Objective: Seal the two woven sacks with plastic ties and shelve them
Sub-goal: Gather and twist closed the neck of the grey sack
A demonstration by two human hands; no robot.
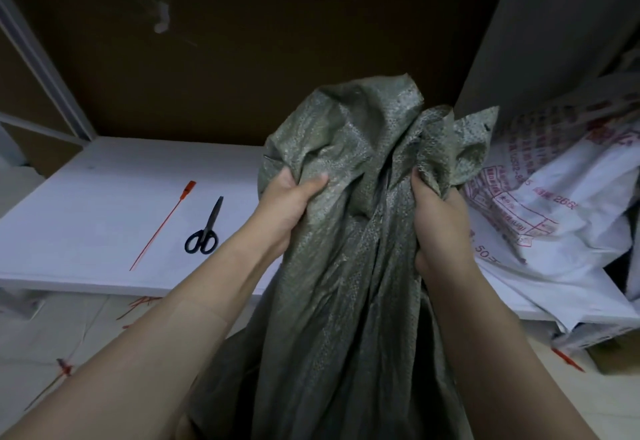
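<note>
The person is standing at the low white shelf (86, 231) and gathering the mouth of the green woven sack (346, 301), which is hanging upright between their arms, in front of the shelf edge. The left hand (287, 204) is clenching a fold of the cloth on one side and the right hand (440, 228) is gripping a bunched handful on the other, so the neck is only half drawn together. No tie is going round it yet: the orange plastic tie (162, 225) is lying flat on the shelf, just beside the black scissors (204, 231). A white printed sack (554, 218) is slumping on the shelf to the right (I cannot tell whether its mouth is tied). To my eye this sack's sealing is barely beginning, with cinching, trimming and shelving all left to do.
</note>
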